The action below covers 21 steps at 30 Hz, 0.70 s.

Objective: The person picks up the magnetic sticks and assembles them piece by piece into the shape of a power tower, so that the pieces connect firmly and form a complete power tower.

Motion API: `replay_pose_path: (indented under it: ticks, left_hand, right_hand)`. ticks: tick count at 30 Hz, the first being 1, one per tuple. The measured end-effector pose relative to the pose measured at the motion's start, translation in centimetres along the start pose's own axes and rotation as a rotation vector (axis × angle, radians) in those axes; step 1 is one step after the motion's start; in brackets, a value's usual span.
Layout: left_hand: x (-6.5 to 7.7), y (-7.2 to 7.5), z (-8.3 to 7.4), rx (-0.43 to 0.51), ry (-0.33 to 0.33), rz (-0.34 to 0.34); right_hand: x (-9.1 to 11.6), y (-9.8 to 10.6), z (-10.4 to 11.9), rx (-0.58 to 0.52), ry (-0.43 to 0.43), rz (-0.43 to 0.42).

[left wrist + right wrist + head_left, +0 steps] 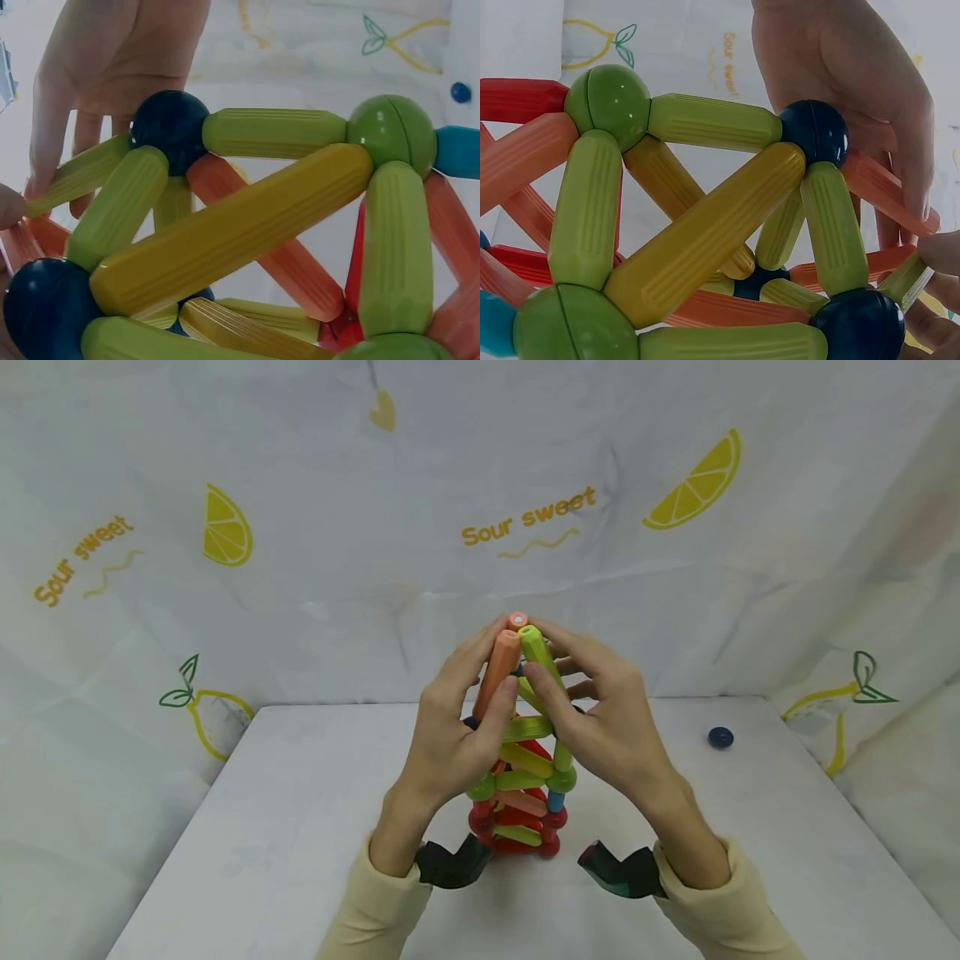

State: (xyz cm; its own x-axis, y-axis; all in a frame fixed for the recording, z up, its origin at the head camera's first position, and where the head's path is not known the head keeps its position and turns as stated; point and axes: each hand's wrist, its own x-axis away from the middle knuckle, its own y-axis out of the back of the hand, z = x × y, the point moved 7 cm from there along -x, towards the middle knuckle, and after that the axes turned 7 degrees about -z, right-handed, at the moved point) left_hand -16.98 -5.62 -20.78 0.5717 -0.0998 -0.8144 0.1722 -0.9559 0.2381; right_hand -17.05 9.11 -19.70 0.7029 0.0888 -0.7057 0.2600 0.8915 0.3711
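A tower (525, 781) of coloured magnetic rods and balls stands upright on the table. Three rods lean together at its peak. My left hand (453, 722) holds the front orange rod (497, 675), its thumb in front and fingers along the far side. Opposite it, my right hand (611, 710) pinches the light green rod (542, 653) with thumb and fingers. The third orange rod (518, 621) shows only its tip behind them. Dark blue balls (169, 131) join these rods to the layer below, where yellow rods (705, 234) run diagonally between green balls (609, 106).
One loose dark blue ball (721, 737) lies on the white table (247, 843) at the right. Behind hangs a white cloth (337, 527) printed with lemons. A dark curved piece (453, 862) juts from each wrist near the tower's base.
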Motion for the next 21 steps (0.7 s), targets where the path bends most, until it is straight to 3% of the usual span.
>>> replay_pose_path:
  ticks: [10,14,18,21]
  left_hand:
    - [0.7,-0.3,0.6,-0.028,-0.029,-0.026]
    - [2.2,-0.1,1.4,-0.066,0.04,0.017]
    - [4.1,0.2,2.8,-0.045,0.13,0.07]
    - [5.0,0.1,3.6,0.023,0.17,0.128]
  right_hand:
    - [0.1,-0.4,-0.2,-0.014,-0.001,0.006]
    - [0.3,0.7,-1.3,-0.007,-0.018,-0.024]
    - [0.7,3.7,-4.9,0.046,-0.091,-0.107]
    - [1.5,6.3,-10.3,0.128,-0.198,-0.146]
